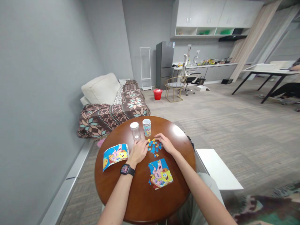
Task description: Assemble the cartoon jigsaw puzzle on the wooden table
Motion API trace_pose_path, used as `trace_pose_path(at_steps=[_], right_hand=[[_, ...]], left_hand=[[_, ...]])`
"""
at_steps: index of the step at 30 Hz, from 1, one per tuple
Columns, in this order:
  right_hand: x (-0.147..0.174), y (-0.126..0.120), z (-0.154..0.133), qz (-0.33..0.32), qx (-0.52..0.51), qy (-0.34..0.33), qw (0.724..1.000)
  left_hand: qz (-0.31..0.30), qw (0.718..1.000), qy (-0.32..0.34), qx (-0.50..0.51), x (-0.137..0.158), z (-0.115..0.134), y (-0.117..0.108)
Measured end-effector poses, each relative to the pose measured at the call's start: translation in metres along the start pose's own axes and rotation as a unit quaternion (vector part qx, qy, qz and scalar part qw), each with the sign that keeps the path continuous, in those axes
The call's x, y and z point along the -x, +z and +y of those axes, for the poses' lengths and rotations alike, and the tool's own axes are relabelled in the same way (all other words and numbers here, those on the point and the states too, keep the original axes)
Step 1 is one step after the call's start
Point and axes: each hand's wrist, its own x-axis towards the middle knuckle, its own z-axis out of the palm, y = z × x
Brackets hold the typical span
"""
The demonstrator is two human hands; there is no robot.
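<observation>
A loose pile of blue and yellow jigsaw pieces [153,148] lies between my two hands on the round wooden table [138,200]. My left hand [139,151] rests at the pile's left edge, fingers stretched out, a dark watch on its wrist. From the right, my right hand [165,143] reaches over the pile's far edge with its fingers apart; I see nothing held in it. Nearer to me is a partly joined cartoon jigsaw puzzle [161,172] with uneven edges. A curled printed sheet [115,155] with the same picture lies left of my left hand.
Behind the pile stand a clear jar [135,132] with a white lid and a printed canister [147,128]. Beyond the table is a blanket-covered sofa [122,107]. A white bench [217,168] stands to the right, and a red bucket [157,94] farther back.
</observation>
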Motion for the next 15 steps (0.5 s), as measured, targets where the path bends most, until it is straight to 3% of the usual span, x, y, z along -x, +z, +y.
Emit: trace_pose_path(at_steps=[6, 15], right_hand=[[-0.0006, 0.0003, 0.0007, 0.002, -0.027, -0.007, 1.000], [0.0023, 0.0010, -0.0045, 0.023, -0.005, -0.018, 1.000]], left_hand=[[-0.021, 1.000, -0.001, 0.006, 0.0007, -0.0002, 0.0008], [0.008, 1.000, 0.006, -0.025, 0.0034, 0.0057, -0.0001]])
